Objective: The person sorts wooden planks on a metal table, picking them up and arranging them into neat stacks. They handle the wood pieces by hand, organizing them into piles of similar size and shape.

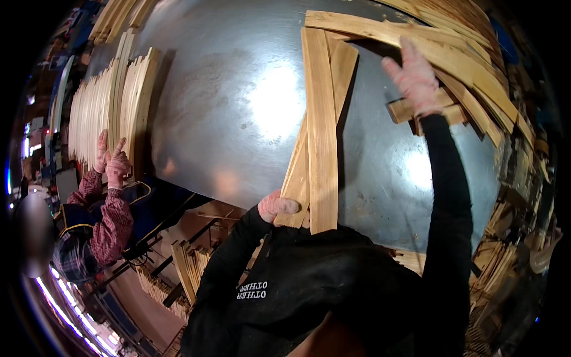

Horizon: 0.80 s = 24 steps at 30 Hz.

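Lengthwise, the boards (322, 143) run near-to-far, the left hand (276, 206) gripping their near ends between thumb and fingers; right hand (418, 84), fingers spread, beside a plank (364, 25).

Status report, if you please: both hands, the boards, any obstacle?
Left hand grips crossed boards at their near end. Right hand open, holding nothing visible. Possible obstacle: loose wood beside it.

Matt wood, glossy metal
Visible grain and dull finish on the wooden boards (322, 131) — smooth, bright sheen with faint smudges on the metal table (208, 119) — soft, matt cloth in the sweater (333, 268).
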Each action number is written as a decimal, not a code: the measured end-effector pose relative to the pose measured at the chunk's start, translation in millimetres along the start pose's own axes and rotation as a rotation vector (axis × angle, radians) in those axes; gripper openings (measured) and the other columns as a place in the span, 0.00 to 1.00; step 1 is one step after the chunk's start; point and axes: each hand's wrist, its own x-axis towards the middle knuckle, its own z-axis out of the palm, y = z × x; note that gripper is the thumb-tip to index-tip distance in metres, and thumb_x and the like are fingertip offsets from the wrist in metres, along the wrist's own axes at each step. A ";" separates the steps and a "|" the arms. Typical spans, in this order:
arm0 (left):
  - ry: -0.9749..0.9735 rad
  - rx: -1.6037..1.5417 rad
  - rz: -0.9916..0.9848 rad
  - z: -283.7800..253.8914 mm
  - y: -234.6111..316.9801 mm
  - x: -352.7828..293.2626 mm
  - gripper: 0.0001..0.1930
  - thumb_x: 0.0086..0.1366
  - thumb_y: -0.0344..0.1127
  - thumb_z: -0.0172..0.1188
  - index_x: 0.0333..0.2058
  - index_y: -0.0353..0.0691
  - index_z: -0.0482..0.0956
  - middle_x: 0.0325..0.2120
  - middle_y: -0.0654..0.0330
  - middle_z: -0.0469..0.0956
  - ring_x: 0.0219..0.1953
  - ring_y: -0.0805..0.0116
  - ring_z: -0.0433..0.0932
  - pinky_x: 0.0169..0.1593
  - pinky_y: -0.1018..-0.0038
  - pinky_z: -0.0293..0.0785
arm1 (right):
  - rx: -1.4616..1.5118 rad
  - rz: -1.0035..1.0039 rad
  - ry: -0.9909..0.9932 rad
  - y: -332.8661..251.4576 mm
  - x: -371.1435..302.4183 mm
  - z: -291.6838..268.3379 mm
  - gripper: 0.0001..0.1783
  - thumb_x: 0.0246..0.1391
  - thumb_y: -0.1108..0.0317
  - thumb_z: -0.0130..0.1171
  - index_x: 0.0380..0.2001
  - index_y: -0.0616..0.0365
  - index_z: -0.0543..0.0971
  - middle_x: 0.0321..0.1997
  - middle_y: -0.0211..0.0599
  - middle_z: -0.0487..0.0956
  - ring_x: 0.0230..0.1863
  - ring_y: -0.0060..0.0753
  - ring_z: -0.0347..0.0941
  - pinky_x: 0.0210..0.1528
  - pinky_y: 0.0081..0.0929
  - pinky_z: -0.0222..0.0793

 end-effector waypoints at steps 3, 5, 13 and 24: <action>0.159 0.355 0.071 -34.2 -45.3 3.9 0.28 0.58 0.38 0.65 0.56 0.35 0.69 0.41 0.53 0.77 0.38 0.64 0.79 0.39 0.67 0.78 | 0.156 -0.200 -0.258 5.1 4.4 51.4 0.35 0.63 0.47 0.51 0.64 0.61 0.64 0.54 0.54 0.76 0.57 0.51 0.72 0.58 0.40 0.68; 0.317 0.688 0.215 -35.6 -77.2 19.3 0.25 0.59 0.41 0.65 0.51 0.34 0.72 0.36 0.58 0.76 0.35 0.67 0.76 0.36 0.69 0.76 | 0.354 -0.735 -0.507 -35.1 -79.9 90.5 0.38 0.65 0.48 0.49 0.68 0.63 0.57 0.62 0.53 0.71 0.62 0.42 0.70 0.62 0.31 0.67; 0.742 0.606 0.208 11.0 7.8 -12.3 0.27 0.53 0.32 0.67 0.52 0.29 0.74 0.39 0.53 0.82 0.39 0.70 0.80 0.44 0.73 0.77 | 0.578 0.101 -0.605 -155.6 -105.1 65.4 0.47 0.59 0.42 0.55 0.68 0.69 0.56 0.65 0.64 0.64 0.65 0.54 0.64 0.67 0.40 0.59; 1.327 1.204 0.398 -311.8 197.5 -69.7 0.27 0.54 0.49 0.65 0.50 0.43 0.70 0.39 0.47 0.80 0.41 0.49 0.79 0.46 0.58 0.75 | 0.334 0.446 -0.450 -130.1 -46.8 98.7 0.56 0.47 0.53 0.62 0.72 0.59 0.44 0.74 0.59 0.49 0.73 0.57 0.48 0.72 0.45 0.47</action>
